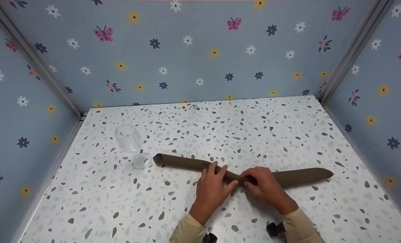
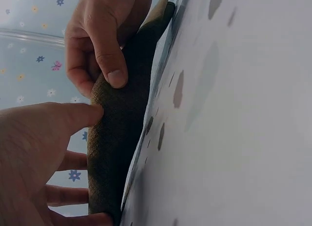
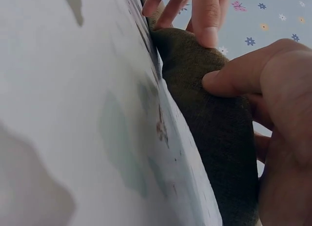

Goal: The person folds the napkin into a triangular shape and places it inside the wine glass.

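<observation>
A long, narrow strip of folded or rolled brown cloth, like a napkin [image 1: 183, 162], lies slantwise across the speckled table. My left hand [image 1: 212, 190] rests spread fingers across its middle, with the thumb touching the near side. Just to the right, my right hand [image 1: 264, 187] pinches the cloth, thumb on the near side and fingers curled over the far side. The right wrist view shows the right thumb [image 3: 222, 84] on the dark fabric close to the left thumb [image 3: 208, 33]. The cloth's wider, rounded end [image 1: 305, 175] extends beyond my right hand.
A clear stemmed glass [image 1: 128, 138] stands left of the cloth, its round foot [image 1: 142, 161] near the cloth's left end. Patterned blue walls [image 1: 200, 50] enclose the back and both sides of the white speckled table [image 1: 119, 202].
</observation>
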### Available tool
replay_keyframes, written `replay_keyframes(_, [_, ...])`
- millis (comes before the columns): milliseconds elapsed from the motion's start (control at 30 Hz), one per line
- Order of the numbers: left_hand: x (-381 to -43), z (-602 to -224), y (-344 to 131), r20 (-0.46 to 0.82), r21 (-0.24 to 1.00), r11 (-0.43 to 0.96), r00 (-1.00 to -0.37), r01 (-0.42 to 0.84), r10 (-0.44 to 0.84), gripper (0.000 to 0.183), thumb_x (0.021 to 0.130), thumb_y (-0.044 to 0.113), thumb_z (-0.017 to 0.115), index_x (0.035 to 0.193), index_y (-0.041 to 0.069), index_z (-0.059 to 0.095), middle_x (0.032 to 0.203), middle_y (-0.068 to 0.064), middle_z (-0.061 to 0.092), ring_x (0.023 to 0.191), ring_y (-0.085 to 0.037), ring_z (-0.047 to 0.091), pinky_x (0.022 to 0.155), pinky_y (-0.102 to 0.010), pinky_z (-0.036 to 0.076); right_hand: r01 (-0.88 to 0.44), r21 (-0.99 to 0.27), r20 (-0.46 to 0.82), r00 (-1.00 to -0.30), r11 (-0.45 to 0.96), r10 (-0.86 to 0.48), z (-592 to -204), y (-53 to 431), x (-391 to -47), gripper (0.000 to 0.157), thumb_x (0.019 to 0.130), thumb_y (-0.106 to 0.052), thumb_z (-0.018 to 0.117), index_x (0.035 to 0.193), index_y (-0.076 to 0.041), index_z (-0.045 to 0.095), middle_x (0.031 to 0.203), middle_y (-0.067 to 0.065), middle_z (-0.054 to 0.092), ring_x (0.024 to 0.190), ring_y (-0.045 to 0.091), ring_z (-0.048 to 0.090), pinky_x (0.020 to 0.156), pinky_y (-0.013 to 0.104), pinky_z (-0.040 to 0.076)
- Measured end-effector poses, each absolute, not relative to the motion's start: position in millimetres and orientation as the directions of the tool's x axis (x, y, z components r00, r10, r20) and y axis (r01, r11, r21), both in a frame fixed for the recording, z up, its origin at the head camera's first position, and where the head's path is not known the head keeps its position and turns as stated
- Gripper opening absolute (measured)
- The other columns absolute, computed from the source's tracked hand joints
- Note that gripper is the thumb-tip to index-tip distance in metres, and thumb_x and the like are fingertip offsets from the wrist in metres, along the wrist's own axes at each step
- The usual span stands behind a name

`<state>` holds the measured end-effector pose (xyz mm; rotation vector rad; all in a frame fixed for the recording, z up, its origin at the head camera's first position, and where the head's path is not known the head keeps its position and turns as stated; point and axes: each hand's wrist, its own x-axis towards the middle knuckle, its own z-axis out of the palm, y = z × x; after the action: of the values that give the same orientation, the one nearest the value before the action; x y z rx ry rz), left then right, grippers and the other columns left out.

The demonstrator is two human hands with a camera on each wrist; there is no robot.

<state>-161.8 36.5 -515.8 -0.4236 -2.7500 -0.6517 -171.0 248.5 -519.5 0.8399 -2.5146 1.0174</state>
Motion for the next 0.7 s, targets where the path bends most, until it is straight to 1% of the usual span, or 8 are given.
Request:
replay_keyframes(133, [-162.9, -516.5, 36.5, 0.358, 0.393, 0.843, -0.905, 0.368, 0.229, 0.061, 0.085, 0.065, 0.068, 0.126, 0.019, 0.070, 0.136, -0.018, 0.053, 0.107, -0.037, 0.058, 0.071, -0.049, 0.055, -0.675, -0.498, 0.543, -0.732, 0.544, -0.412, -519.5, 246.1, -172.4, 0.028, 0.077, 0.001, 0.084, 0.096, -0.016, 0.072, 0.090, -0.010, 0.069, 0.079, 0.008, 0.061, 0.071, 0.033, 0.049])
replay_keyframes(233, [-162.7, -517.8, 36.6, 0.386, 0.404, 0.829, -0.894, 0.387, 0.229, 0.061, 0.083, 0.067, 0.069, 0.121, 0.019, 0.072, 0.135, -0.018, 0.052, 0.106, -0.037, 0.058, 0.073, -0.049, 0.055, -0.707, -0.464, 0.583, -0.697, 0.534, -0.416, -520.5, 244.0, -172.4, 0.026, 0.077, -0.003, 0.086, 0.095, -0.016, 0.071, 0.090, -0.010, 0.069, 0.078, 0.008, 0.061, 0.071, 0.033, 0.049])
replay_keyframes(300, [-161.9, -518.9, 37.5, 0.393, 0.415, 0.816, -0.888, 0.402, 0.237, 0.059, 0.083, 0.066, 0.069, 0.119, 0.020, 0.072, 0.136, -0.018, 0.052, 0.109, -0.037, 0.058, 0.075, -0.049, 0.055, -0.712, -0.450, 0.594, -0.689, 0.539, -0.414, -521.6, 243.4, -170.9, 0.025, 0.078, -0.005, 0.086, 0.094, -0.016, 0.071, 0.090, -0.010, 0.069, 0.079, 0.008, 0.061, 0.073, 0.034, 0.048])
replay_keyframes(467, [-160.8, -521.4, 40.2, 0.405, 0.448, 0.785, -0.880, 0.427, 0.247, 0.048, 0.084, 0.059, 0.073, 0.114, 0.021, 0.073, 0.135, -0.017, 0.052, 0.115, -0.036, 0.057, 0.081, -0.050, 0.054, -0.693, -0.453, 0.572, -0.709, 0.562, -0.413, -522.2, 243.3, -168.0, 0.025, 0.078, -0.008, 0.086, 0.095, -0.016, 0.071, 0.092, -0.010, 0.069, 0.083, 0.009, 0.061, 0.080, 0.039, 0.047])
replay_keyframes(600, [-161.9, -521.9, 41.9, 0.430, 0.473, 0.773, -0.877, 0.422, 0.216, 0.041, 0.081, 0.053, 0.079, 0.102, 0.018, 0.073, 0.131, -0.015, 0.055, 0.113, -0.033, 0.058, 0.082, -0.048, 0.055, -0.672, -0.475, 0.537, -0.733, 0.569, -0.417, -520.8, 243.5, -167.7, 0.027, 0.077, -0.007, 0.085, 0.098, -0.016, 0.071, 0.095, -0.011, 0.070, 0.088, 0.009, 0.063, 0.085, 0.041, 0.047])
replay_keyframes(700, [-164.6, -521.4, 43.9, 0.450, 0.485, 0.762, -0.870, 0.428, 0.202, 0.037, 0.080, 0.050, 0.080, 0.095, 0.017, 0.071, 0.128, -0.014, 0.057, 0.113, -0.030, 0.058, 0.081, -0.045, 0.055, -0.654, -0.492, 0.526, -0.749, 0.575, -0.402, -519.1, 244.0, -168.3, 0.029, 0.077, -0.006, 0.085, 0.101, -0.016, 0.072, 0.098, -0.011, 0.070, 0.091, 0.010, 0.063, 0.087, 0.042, 0.047])
